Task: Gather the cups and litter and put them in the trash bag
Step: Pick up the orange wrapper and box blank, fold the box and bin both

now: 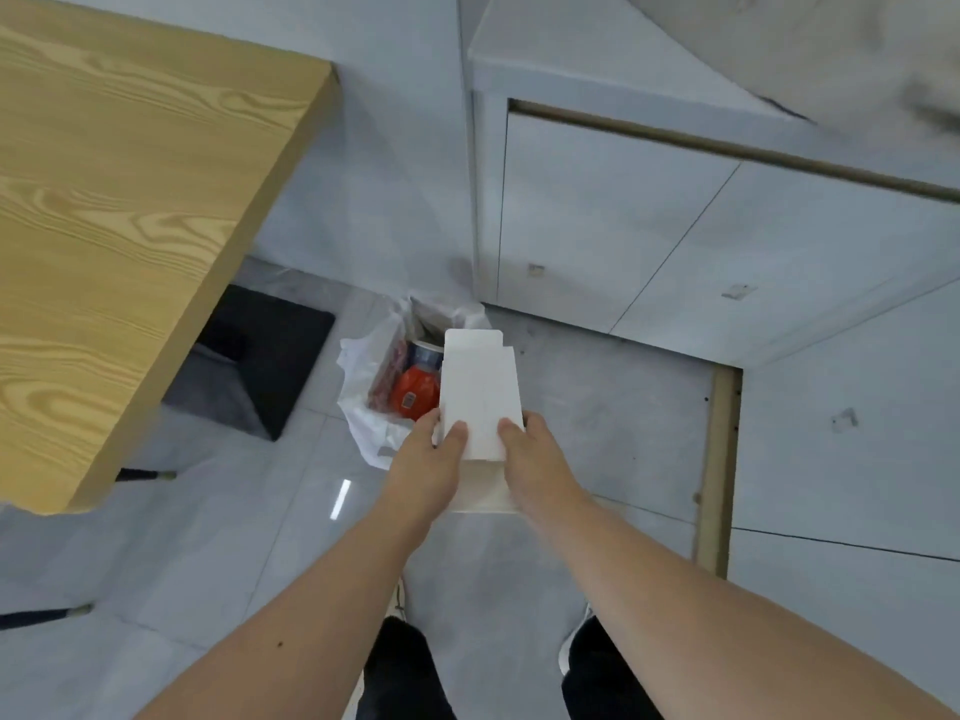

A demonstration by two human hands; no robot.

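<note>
A flattened white cardboard box (pixel 480 392) is held by both hands above the floor, its far end reaching over the open white trash bag (pixel 363 402). My left hand (pixel 423 459) grips its near left edge and my right hand (pixel 535 459) grips its near right edge, thumbs on top. Inside the bag lie an orange-red bottle (pixel 415 392), a cup with a blue band (pixel 426 353) and a reddish wrapper (pixel 387 381). The box hides the bag's right side.
A light wooden table (pixel 130 226) fills the left, with a dark stool (pixel 260 361) under its edge. White cabinets (pixel 649 226) stand behind the bag. My dark trouser legs and shoes (pixel 576 652) are on the grey tiled floor (pixel 208 537).
</note>
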